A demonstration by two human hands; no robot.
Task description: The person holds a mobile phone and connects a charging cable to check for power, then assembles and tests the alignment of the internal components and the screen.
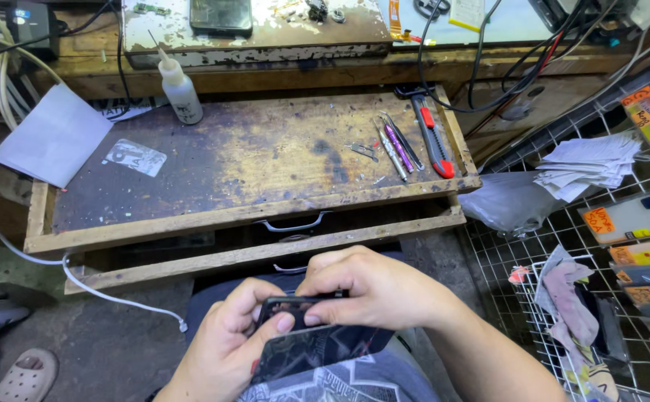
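While I watch, item: black phone [317, 346] over the lap, left hand [224, 346] cupping it, right hand [373, 286] fingertips pinching its top edge; knife [433, 138], tweezers [392, 149] untouched; panel apparently unseparated.

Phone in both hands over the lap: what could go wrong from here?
1. The phone is pinched between the left hand and right hand over the lap, with no surface under it; a slip could drop it to the floor.
2. The right thumb presses at the top edge of the dark glass; uneven force might crack it.
3. The utility knife and tweezers lie loose near the open drawer's edge; a bump could knock them off.
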